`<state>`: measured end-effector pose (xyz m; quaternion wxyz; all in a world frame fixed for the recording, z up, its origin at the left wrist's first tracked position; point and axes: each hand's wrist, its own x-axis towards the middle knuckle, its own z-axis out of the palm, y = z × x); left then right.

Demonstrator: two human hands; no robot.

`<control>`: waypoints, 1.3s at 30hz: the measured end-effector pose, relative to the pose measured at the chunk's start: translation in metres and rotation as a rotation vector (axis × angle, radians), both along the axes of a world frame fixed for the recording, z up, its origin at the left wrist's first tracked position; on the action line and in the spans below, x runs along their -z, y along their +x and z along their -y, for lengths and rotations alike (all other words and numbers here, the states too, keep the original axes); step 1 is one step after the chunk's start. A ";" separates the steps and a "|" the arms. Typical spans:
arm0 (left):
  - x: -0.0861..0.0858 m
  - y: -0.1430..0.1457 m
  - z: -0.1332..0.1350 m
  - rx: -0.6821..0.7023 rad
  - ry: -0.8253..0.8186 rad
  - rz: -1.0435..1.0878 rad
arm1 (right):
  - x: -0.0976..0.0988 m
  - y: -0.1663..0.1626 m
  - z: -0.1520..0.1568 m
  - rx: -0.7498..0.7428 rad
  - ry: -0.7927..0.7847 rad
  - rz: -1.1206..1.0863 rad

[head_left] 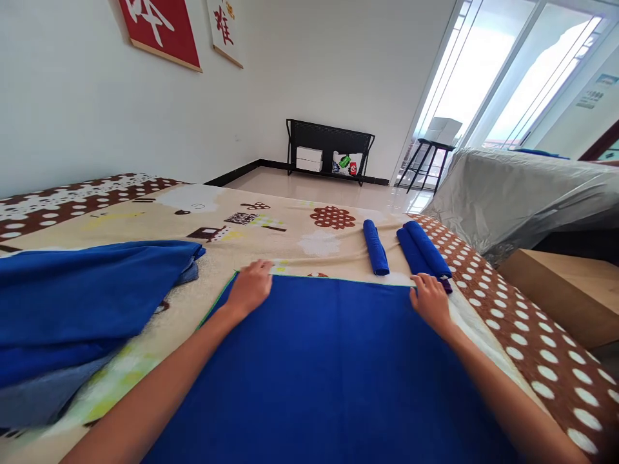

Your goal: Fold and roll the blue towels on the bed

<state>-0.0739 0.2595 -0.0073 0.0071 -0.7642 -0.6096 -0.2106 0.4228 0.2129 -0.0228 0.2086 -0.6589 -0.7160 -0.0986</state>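
2 hands (250, 283) (431, 298), palms down, apart, blue cloth (329, 367)

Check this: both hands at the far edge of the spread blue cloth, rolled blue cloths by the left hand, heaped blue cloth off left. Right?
Not quite: the rolled blue cloths are by the right hand, not the left hand, per the head view. The rest stands: both hands at the far edge of the spread blue cloth, heaped blue cloth off left.
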 end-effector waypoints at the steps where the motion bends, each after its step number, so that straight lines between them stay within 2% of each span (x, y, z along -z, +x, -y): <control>1: 0.002 0.030 0.004 0.130 -0.021 -0.012 | 0.000 -0.026 -0.003 -0.072 -0.027 -0.012; 3: 0.009 0.090 0.013 0.322 -0.059 -0.032 | 0.004 -0.082 -0.010 -0.214 -0.096 -0.030; 5: 0.017 0.137 0.019 0.439 -0.127 -0.083 | 0.014 -0.131 -0.016 -0.312 -0.159 -0.049; 7: 0.024 0.158 0.023 0.452 -0.170 -0.115 | 0.022 -0.157 -0.019 -0.361 -0.206 -0.068; 8: 0.026 0.157 0.023 0.440 -0.183 -0.124 | 0.026 -0.159 -0.019 -0.370 -0.223 -0.078; 9: 0.027 0.147 0.022 0.420 -0.189 -0.127 | 0.028 -0.152 -0.017 -0.368 -0.236 -0.089; 11: 0.025 0.108 0.018 0.360 -0.202 -0.131 | 0.029 -0.116 -0.010 -0.330 -0.253 -0.111; 17: 0.024 -0.056 0.009 -0.027 -0.241 -0.133 | 0.033 0.041 0.018 -0.090 -0.281 -0.143; 20: 0.030 -0.094 0.009 -0.186 -0.241 -0.155 | 0.038 0.078 0.022 0.011 -0.275 -0.074; 23: 0.028 -0.083 0.014 -0.222 -0.169 -0.215 | 0.036 0.069 0.020 0.085 -0.243 -0.015; 26: 0.018 -0.041 0.029 -0.117 -0.085 -0.257 | 0.030 0.028 0.024 0.076 -0.210 0.001; 29: 0.007 0.001 0.049 0.060 -0.141 -0.249 | 0.029 -0.019 0.040 -0.075 -0.225 0.013; 31: 0.005 0.017 0.062 0.167 -0.229 -0.228 | 0.031 -0.039 0.056 -0.199 -0.258 0.006; 34: 0.008 0.011 0.077 0.228 -0.340 -0.209 | 0.035 -0.037 0.080 -0.232 -0.283 -0.019; 37: 0.015 -0.020 0.090 0.129 -0.318 -0.210 | 0.036 -0.004 0.104 -0.139 -0.276 -0.035; 39: 0.020 -0.046 0.101 0.053 -0.273 -0.202 | 0.036 0.021 0.123 -0.153 -0.298 -0.022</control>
